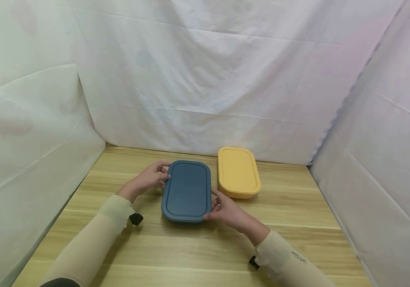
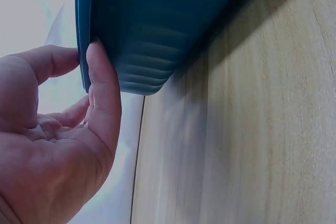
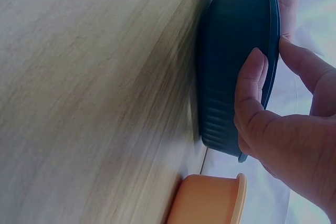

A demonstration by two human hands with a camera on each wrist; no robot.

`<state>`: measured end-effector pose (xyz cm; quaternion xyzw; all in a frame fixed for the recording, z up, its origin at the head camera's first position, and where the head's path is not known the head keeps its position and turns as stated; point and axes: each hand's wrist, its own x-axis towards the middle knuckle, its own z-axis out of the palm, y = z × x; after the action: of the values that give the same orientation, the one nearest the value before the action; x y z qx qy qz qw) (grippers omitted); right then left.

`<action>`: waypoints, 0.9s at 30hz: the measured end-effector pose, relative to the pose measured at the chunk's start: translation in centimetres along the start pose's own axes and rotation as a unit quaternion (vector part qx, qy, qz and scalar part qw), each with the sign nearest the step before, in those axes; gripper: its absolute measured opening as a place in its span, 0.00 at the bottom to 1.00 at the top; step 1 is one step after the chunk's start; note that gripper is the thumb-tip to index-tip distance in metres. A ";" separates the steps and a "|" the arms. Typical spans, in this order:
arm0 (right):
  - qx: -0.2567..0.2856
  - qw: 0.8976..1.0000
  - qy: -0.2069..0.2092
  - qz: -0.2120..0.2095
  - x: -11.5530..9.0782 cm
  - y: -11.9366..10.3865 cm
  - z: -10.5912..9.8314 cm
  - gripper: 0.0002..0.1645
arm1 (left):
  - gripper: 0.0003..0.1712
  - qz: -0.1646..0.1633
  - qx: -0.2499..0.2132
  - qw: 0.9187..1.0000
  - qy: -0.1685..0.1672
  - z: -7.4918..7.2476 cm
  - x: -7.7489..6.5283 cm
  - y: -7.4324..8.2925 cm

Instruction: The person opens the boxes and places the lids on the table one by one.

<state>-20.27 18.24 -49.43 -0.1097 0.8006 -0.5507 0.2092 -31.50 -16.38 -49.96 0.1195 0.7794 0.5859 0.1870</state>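
A dark blue lidded food container (image 1: 187, 191) sits between my two hands on the wooden table. My left hand (image 1: 151, 177) pinches the lid's rim at its left side, thumb on top and fingers beneath the edge, as the left wrist view shows. On the opposite side, near the front corner, my right hand (image 1: 226, 209) holds the same rim between thumb and fingers. In the right wrist view the ribbed side wall of the blue container (image 3: 231, 66) shows below the lid, and the lid lies flat on the box.
A yellow lidded container (image 1: 239, 169) stands on the table (image 1: 176, 255), behind and right of the blue one. White cloth (image 1: 205, 79) hangs along the back and both sides of the table.
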 end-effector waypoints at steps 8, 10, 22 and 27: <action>0.003 1.000 0.000 -0.005 0.0 0.2 -0.1 0.67 | 0.35 0.002 -0.006 1.000 -0.006 0.1 0.0 -0.5; 0.003 1.000 0.000 -0.005 0.0 0.3 -0.1 0.66 | 0.35 0.002 -0.008 1.000 -0.006 0.1 0.1 -0.7; 0.008 1.000 -0.006 -0.007 -0.1 0.4 -0.1 0.66 | 0.34 -0.001 -0.007 1.000 -0.010 0.2 -0.1 -0.7; 0.006 1.000 -0.007 -0.007 -0.3 0.4 0.0 0.66 | 0.32 0.002 0.000 1.000 -0.009 0.2 0.0 -1.1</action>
<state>-19.98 18.49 -49.71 -0.1176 0.7950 -0.5562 0.2115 -31.37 -16.55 -51.04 0.1262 0.7775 0.5853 0.1923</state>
